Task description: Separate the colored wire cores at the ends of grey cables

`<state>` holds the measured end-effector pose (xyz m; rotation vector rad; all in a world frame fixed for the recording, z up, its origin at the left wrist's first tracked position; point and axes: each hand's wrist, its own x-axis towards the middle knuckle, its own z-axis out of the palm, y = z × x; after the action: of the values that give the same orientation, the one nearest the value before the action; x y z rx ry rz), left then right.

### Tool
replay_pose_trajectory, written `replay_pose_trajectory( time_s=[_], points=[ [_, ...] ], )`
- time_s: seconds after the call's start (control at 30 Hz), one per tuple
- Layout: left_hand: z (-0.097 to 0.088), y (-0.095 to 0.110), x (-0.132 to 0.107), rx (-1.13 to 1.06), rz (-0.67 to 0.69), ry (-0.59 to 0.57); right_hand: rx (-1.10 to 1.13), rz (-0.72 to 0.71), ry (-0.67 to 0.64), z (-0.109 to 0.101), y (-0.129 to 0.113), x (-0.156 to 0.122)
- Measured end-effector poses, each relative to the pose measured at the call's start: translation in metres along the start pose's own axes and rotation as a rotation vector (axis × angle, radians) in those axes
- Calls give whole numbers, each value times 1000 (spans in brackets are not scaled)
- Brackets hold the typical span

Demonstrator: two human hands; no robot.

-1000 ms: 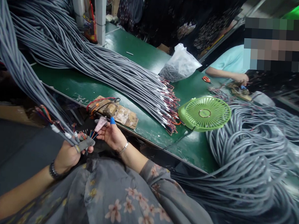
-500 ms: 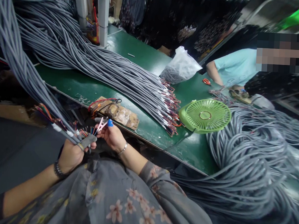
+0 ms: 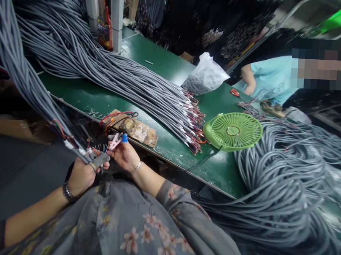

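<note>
My left hand (image 3: 83,175) is closed around several grey cables (image 3: 82,152) at their stripped ends. Thin coloured wires (image 3: 102,148) fan out just past its fingers. A grey covering (image 3: 101,160) lies along the thumb side of that hand. Right beside the wires, my right hand (image 3: 126,155) pinches a small pale pink clip-like tool (image 3: 115,141). A blue cover (image 3: 124,137) sits on its thumb tip. The tool's tip is close to the wires; whether it grips one I cannot tell.
A long bundle of grey cables (image 3: 127,75) lies across the green table (image 3: 160,51). A wooden block (image 3: 143,133) rests at the near edge. Farther right are a green fan (image 3: 236,131), a plastic bag (image 3: 206,76) and coiled cables (image 3: 279,179). A co-worker's arm (image 3: 249,80) shows beyond.
The pink tool has turned slightly in my right hand, and its parts look closer together. My left hand keeps its hold on the cables. The co-worker's arm has shifted.
</note>
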<state>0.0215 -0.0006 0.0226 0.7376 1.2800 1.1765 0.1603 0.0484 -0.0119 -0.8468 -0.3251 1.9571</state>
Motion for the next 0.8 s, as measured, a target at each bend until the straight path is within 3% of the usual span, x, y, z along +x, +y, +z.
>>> replay_pose_trajectory(
  time_s=[0.17,0.37,0.5,0.6,0.7,0.8],
  points=[
    [-9,-4,0,28,3,-50,-135,5,-39,-13,-2,-9],
    [-18,-6,0,-41,47,-75,-398,-122,-18,-49,0,-24],
    [-22,-7,-1,-50,2,-73,-610,23,-133,-68,1,-36],
    [-24,-10,-2,5,-8,-84,-877,62,-256,-65,-3,-48],
    [-24,-13,-5,102,30,-161,-1163,-184,-379,-52,-10,-61],
    [-24,-17,-10,217,95,-255,-1291,-455,-318,-41,-16,-72]
  ],
)
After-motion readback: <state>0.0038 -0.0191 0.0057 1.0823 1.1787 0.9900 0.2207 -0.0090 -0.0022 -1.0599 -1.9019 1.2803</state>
